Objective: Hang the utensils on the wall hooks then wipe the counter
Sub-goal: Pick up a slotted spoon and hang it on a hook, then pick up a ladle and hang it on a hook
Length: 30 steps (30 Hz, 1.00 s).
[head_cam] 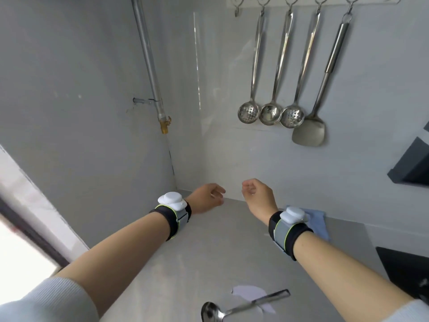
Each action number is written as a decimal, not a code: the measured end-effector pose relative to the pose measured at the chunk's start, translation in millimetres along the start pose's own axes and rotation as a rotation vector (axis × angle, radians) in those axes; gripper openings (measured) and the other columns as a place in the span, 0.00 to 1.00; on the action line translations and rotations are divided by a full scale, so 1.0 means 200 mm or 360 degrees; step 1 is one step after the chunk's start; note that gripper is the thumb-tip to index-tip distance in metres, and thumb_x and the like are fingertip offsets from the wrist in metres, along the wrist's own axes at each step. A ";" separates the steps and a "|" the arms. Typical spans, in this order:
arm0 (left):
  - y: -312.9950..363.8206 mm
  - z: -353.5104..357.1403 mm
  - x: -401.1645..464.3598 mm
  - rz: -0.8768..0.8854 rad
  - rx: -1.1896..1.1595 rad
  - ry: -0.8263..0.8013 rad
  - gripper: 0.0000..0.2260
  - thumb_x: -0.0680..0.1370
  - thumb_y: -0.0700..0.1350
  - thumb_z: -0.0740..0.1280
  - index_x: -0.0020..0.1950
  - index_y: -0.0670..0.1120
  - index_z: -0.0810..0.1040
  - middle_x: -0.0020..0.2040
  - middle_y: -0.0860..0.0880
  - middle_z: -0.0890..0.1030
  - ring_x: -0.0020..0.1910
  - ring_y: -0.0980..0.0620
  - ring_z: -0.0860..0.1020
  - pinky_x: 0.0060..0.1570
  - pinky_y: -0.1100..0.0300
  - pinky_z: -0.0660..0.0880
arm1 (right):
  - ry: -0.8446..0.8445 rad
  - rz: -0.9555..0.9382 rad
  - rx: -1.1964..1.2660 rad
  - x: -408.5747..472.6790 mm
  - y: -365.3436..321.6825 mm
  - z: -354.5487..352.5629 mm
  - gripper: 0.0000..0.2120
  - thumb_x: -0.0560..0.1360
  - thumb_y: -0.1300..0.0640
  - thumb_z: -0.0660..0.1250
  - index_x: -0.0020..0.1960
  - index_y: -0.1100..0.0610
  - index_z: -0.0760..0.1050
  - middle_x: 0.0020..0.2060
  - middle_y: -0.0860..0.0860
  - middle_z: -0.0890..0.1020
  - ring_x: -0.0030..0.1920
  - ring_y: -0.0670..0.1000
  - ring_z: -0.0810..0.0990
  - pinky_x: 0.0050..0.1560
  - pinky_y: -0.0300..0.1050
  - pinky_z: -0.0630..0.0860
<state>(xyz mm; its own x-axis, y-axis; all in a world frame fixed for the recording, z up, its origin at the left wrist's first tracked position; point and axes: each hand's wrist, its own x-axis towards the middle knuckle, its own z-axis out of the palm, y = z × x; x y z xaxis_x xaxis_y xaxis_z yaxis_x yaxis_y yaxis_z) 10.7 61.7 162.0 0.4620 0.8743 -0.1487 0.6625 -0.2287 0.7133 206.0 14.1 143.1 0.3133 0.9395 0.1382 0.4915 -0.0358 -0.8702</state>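
Head camera shows you most of the way through the hanging: four utensils already hang from the hook rail (pixel 313 1) on the back wall, a slotted spoon (pixel 248 112), a ladle (pixel 270 113), a second slotted spoon (pixel 292 116) and a spatula (pixel 308 133), with the leftmost hook (pixel 236 8) free. One ladle (pixel 241 305) lies on the counter (pixel 209 252) near its front edge, partly over a pale paper scrap (pixel 249 293). Your left hand (pixel 206 198) and right hand (pixel 258 194) hover over the counter's back edge, fingers loosely curled, holding nothing. The blue cloth (pixel 319 223) waits at the back edge, just beside your right wrist; I judge wiping not yet begun.
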 end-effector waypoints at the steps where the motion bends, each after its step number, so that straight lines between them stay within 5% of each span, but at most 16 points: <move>1: -0.04 0.02 -0.02 -0.0016 0.0052 -0.0032 0.13 0.78 0.42 0.71 0.62 0.46 0.79 0.54 0.50 0.84 0.55 0.49 0.82 0.59 0.56 0.77 | -0.0030 0.0051 -0.0024 -0.05 0.07 0.03 0.09 0.77 0.63 0.64 0.54 0.57 0.80 0.47 0.51 0.84 0.46 0.50 0.81 0.51 0.41 0.76; 7: -0.27 0.21 -0.17 -0.0134 0.0271 -0.0285 0.12 0.78 0.45 0.70 0.62 0.48 0.80 0.52 0.53 0.82 0.50 0.55 0.79 0.54 0.62 0.74 | -0.0234 0.0334 -0.0261 -0.38 0.44 0.19 0.09 0.77 0.64 0.64 0.54 0.60 0.81 0.49 0.54 0.85 0.44 0.48 0.79 0.45 0.35 0.68; 18: -0.55 0.55 -0.49 -0.0385 0.0419 -0.0506 0.13 0.78 0.48 0.69 0.62 0.50 0.80 0.57 0.51 0.83 0.58 0.49 0.80 0.58 0.58 0.76 | -0.0306 0.0968 -0.0524 -0.73 0.78 0.16 0.11 0.77 0.61 0.61 0.50 0.62 0.82 0.52 0.59 0.85 0.55 0.61 0.81 0.53 0.47 0.75; 23: -0.61 0.68 -0.61 -0.0470 0.0411 -0.0524 0.14 0.79 0.46 0.69 0.65 0.48 0.78 0.60 0.48 0.83 0.60 0.48 0.80 0.58 0.59 0.75 | -0.0295 0.1444 -0.0139 -0.84 0.86 0.11 0.11 0.78 0.63 0.59 0.47 0.66 0.79 0.43 0.63 0.85 0.45 0.63 0.85 0.49 0.57 0.84; 26: -0.62 0.77 -0.68 -0.0548 0.0337 -0.0535 0.18 0.79 0.47 0.69 0.68 0.48 0.75 0.60 0.47 0.83 0.59 0.47 0.80 0.55 0.60 0.74 | -0.0227 0.1719 0.0138 -0.91 0.88 0.12 0.12 0.79 0.62 0.56 0.52 0.65 0.78 0.38 0.60 0.83 0.34 0.58 0.82 0.30 0.46 0.80; 30: -0.64 0.87 -0.76 -0.0548 0.0400 -0.0584 0.24 0.80 0.47 0.67 0.75 0.47 0.66 0.65 0.44 0.80 0.61 0.43 0.79 0.59 0.54 0.76 | -0.0231 0.1800 0.0306 -0.95 0.88 0.14 0.13 0.82 0.61 0.53 0.49 0.65 0.75 0.37 0.58 0.78 0.32 0.56 0.78 0.30 0.46 0.76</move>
<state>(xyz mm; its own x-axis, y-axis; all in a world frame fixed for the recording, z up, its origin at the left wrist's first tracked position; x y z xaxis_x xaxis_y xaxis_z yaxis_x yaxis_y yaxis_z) -40.6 -116.6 -25.8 0.3393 0.7206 -0.6046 0.9106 -0.0905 0.4032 210.6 -160.1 -50.0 0.3931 0.4346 -0.8103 -0.1459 -0.8406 -0.5216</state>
